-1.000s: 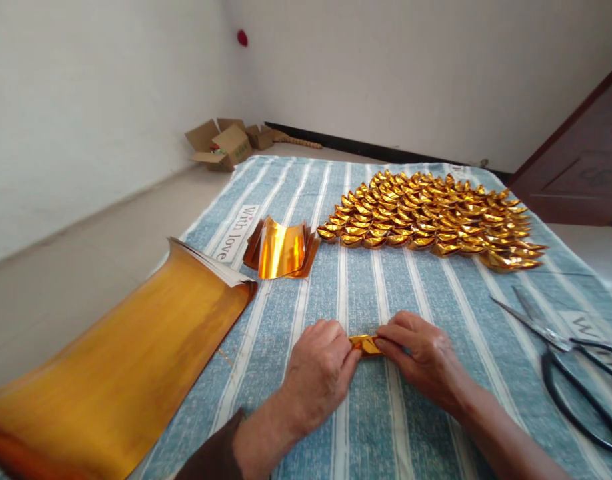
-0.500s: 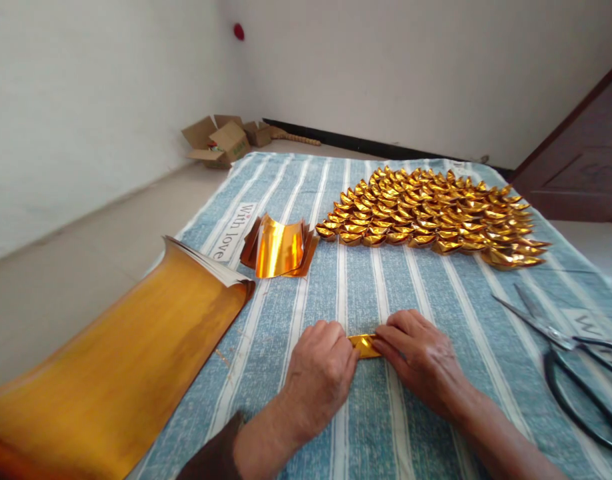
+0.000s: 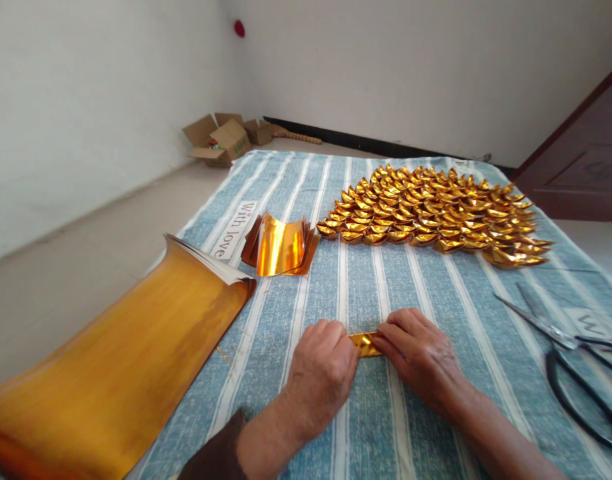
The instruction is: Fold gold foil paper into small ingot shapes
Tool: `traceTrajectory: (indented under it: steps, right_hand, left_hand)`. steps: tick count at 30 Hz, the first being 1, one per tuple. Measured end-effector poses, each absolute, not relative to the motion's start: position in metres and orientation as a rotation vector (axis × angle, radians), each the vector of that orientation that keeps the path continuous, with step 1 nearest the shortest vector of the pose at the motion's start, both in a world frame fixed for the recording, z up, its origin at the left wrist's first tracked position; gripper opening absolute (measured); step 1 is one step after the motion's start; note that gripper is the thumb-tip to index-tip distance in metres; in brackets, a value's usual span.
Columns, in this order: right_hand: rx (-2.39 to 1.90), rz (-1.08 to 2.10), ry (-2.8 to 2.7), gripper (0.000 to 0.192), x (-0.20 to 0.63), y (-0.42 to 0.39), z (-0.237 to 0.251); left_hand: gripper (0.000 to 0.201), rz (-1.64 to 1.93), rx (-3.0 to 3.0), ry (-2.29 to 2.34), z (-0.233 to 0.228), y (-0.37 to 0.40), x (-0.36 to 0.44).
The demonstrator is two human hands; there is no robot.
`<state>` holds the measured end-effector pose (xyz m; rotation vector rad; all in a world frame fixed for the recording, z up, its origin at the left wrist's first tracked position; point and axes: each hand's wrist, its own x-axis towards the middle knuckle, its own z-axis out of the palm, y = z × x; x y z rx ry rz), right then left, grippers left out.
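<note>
A small folded strip of gold foil paper (image 3: pixel 365 343) lies on the blue striped cloth (image 3: pixel 416 293) between my hands. My left hand (image 3: pixel 320 373) pinches its left end and my right hand (image 3: pixel 420 357) pinches its right end, fingers pressed down on the cloth. Beyond them, many folded gold paper ingots (image 3: pixel 436 213) sit in packed rows. A small stack of curled gold foil squares (image 3: pixel 280 245) rests to the left of the ingots.
A big curled stack of gold foil sheets (image 3: pixel 121 360) lies at the left edge of the cloth. Large black-handled scissors (image 3: pixel 566 347) lie at the right. Open cardboard boxes (image 3: pixel 221 140) stand on the floor by the far wall corner. A dark wooden door (image 3: pixel 581 160) is at far right.
Both hands stay on the foil strip with only slight finger shifts. The view has drifted a little; nothing else has moved.
</note>
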<state>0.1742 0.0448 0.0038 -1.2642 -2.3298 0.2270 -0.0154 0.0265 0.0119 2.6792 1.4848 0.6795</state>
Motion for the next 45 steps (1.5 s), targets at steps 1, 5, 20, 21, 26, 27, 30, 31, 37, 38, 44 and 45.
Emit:
traceTrajectory:
  steps: [1,5,20,21,26,27,30,31,37,38,44,45]
  right_hand:
    - [-1.267,0.224,-2.331,0.021,0.174,0.045,0.004]
    - [-1.273,0.215,-2.331,0.02,0.174,0.045,0.004]
    - [-1.258,0.193,-2.332,0.021,0.173,0.045,0.006]
    - [-1.254,0.182,-2.329,0.021,0.172,0.046,0.006]
    - [-1.23,0.097,-2.347,0.025,0.172,0.045,0.007]
    - [-1.226,0.081,-2.361,0.026,0.172,0.045,0.007]
    - [-1.208,0.049,-2.392,0.027,0.173,0.045,0.005]
    - [-1.205,0.045,-2.398,0.027,0.173,0.045,0.005]
    - [-1.223,0.015,-2.423,0.025,0.174,0.044,0.004]
    - [-1.226,0.008,-2.431,0.024,0.174,0.044,0.004]
    - [-1.203,-0.015,-2.419,0.021,0.175,0.045,0.002]
    - [-1.198,-0.017,-2.419,0.021,0.175,0.045,0.002]
  left_hand:
    - [0.026,0.677,2.674,1.487,0.012,0.026,-0.015]
    - [0.024,0.667,2.646,1.497,0.013,0.026,-0.015]
    - [0.024,0.661,2.479,1.569,0.011,0.026,-0.014]
    - [0.024,0.664,2.465,1.561,0.012,0.026,-0.014]
    - [0.023,0.666,2.397,1.491,0.016,0.032,-0.019]
    - [0.024,0.669,2.38,1.478,0.017,0.032,-0.02]
    - [0.022,0.674,2.32,1.467,0.019,0.033,-0.022]
    - [0.021,0.67,2.297,1.465,0.02,0.033,-0.022]
    - [0.021,0.639,2.2,1.447,0.023,0.033,-0.022]
    - [0.021,0.641,2.198,1.439,0.023,0.033,-0.022]
    - [0.02,0.619,2.159,1.429,0.024,0.035,-0.024]
    - [0.02,0.618,2.157,1.431,0.025,0.035,-0.024]
